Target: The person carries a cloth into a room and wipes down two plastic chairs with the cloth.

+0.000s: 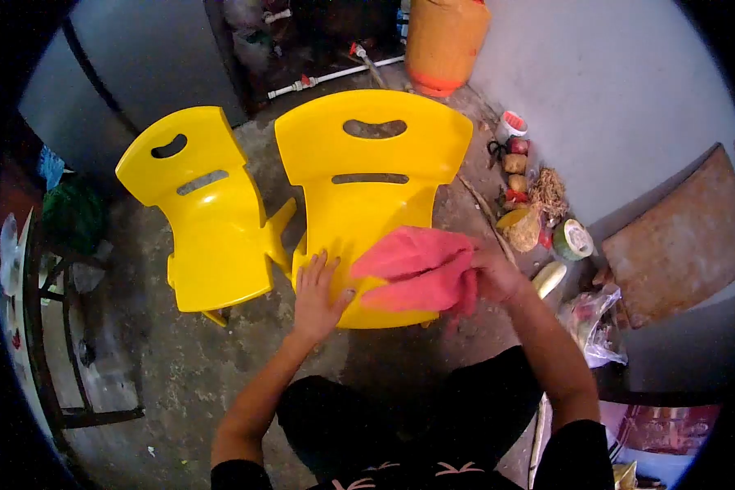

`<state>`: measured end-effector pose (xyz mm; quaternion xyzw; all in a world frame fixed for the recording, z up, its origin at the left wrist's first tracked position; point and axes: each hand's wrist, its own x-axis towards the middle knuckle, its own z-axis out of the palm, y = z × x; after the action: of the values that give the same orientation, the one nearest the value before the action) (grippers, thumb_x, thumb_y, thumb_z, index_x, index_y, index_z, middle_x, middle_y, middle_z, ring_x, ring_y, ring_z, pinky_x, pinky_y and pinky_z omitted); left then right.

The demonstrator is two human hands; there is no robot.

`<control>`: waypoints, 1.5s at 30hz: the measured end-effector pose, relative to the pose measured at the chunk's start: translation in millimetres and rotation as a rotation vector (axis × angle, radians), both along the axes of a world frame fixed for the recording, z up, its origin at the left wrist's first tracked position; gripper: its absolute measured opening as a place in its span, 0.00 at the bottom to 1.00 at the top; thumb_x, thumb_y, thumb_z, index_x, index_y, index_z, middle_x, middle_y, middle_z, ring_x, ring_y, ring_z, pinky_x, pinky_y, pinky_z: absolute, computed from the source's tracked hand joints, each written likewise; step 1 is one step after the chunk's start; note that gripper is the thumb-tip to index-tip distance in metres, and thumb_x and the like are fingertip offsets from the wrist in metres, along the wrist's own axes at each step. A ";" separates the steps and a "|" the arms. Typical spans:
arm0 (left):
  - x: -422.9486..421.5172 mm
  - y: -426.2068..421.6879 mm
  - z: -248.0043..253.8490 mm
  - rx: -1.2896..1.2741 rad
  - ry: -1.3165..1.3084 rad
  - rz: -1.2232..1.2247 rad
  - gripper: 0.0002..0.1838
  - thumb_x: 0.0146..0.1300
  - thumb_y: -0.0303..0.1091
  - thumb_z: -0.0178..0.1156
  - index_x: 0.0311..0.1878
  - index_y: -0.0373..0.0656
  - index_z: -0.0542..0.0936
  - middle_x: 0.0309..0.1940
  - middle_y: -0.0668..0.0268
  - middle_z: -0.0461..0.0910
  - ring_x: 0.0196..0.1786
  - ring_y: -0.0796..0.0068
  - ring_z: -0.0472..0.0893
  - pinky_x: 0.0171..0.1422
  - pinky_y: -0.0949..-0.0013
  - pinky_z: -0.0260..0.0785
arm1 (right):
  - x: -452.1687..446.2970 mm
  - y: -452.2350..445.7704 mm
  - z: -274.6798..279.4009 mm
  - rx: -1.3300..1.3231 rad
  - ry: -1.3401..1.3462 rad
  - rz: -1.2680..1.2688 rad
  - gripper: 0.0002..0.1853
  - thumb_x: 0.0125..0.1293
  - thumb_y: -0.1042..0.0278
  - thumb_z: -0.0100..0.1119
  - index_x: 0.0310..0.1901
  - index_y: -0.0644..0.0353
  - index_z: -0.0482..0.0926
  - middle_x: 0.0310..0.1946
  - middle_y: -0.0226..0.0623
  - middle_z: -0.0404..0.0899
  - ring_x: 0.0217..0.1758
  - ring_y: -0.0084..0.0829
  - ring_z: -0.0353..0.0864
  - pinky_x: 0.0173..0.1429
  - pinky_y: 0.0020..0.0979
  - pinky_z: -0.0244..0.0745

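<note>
Right in front of me stands a yellow plastic chair (376,151) with a curved handle hole and a slot in its backrest. My left hand (319,302) lies on the left side of its seat, fingers spread. A pink cloth (420,261) is gripped at its right end by my right hand (498,276); it hangs over the seat's right part, somewhat blurred. Whether all of the cloth touches the seat I cannot tell. To the left is a second yellow chair (220,245) of the same shape, turned slightly.
An orange gas cylinder (447,45) stands at the back by the wall. Along the right wall lie vegetables, a roll of tape (574,239), a plastic bag (598,322) and a leaning board (674,241). A dark metal frame (65,327) stands at left. White pipe (335,77) runs behind.
</note>
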<state>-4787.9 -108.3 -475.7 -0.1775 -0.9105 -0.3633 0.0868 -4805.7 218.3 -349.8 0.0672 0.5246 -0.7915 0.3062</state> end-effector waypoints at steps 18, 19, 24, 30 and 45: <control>-17.8 0.4 146.8 0.741 -0.252 0.252 0.19 0.62 0.25 0.64 0.57 0.38 0.78 0.50 0.63 0.82 0.54 0.70 0.81 0.57 0.65 0.77 | -16.3 -32.1 -107.8 0.784 0.398 -0.554 0.23 0.69 0.60 0.58 0.60 0.65 0.72 0.53 0.44 0.79 0.56 0.39 0.78 0.61 0.39 0.72; -17.0 15.1 139.9 0.614 -0.274 0.096 0.18 0.63 0.27 0.64 0.57 0.40 0.79 0.48 0.63 0.83 0.53 0.69 0.82 0.55 0.64 0.77 | -20.0 -34.3 -124.0 0.920 0.416 -0.527 0.24 0.70 0.58 0.55 0.61 0.66 0.72 0.54 0.47 0.78 0.58 0.42 0.77 0.63 0.41 0.70; -33.4 68.0 52.4 -0.183 0.042 -0.238 0.22 0.61 0.52 0.66 0.53 0.52 0.82 0.55 0.62 0.79 0.59 0.55 0.76 0.68 0.49 0.64 | -20.3 -52.9 -141.4 1.167 0.469 -0.422 0.24 0.77 0.55 0.43 0.65 0.63 0.69 0.65 0.52 0.70 0.70 0.50 0.65 0.74 0.45 0.56; -66.9 101.6 -2.4 -0.337 0.274 -0.227 0.18 0.61 0.50 0.62 0.52 0.58 0.82 0.54 0.68 0.78 0.59 0.56 0.72 0.65 0.34 0.56 | -12.6 -52.2 -154.6 1.297 0.665 -0.505 0.24 0.77 0.55 0.40 0.65 0.63 0.69 0.57 0.57 0.74 0.60 0.58 0.71 0.65 0.52 0.66; -16.6 4.7 46.5 -0.451 -0.207 -0.395 0.23 0.50 0.43 0.71 0.46 0.41 0.80 0.54 0.59 0.79 0.56 0.55 0.79 0.65 0.56 0.68 | -7.4 -56.1 -141.5 1.322 0.572 -0.496 0.20 0.75 0.60 0.48 0.65 0.56 0.69 0.59 0.50 0.74 0.58 0.57 0.76 0.58 0.51 0.73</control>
<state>-4804.5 -103.6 -429.2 -0.3277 -0.9200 -0.1784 -0.1198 -4813.0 162.2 -491.3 0.1449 0.9179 -0.3447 -0.1326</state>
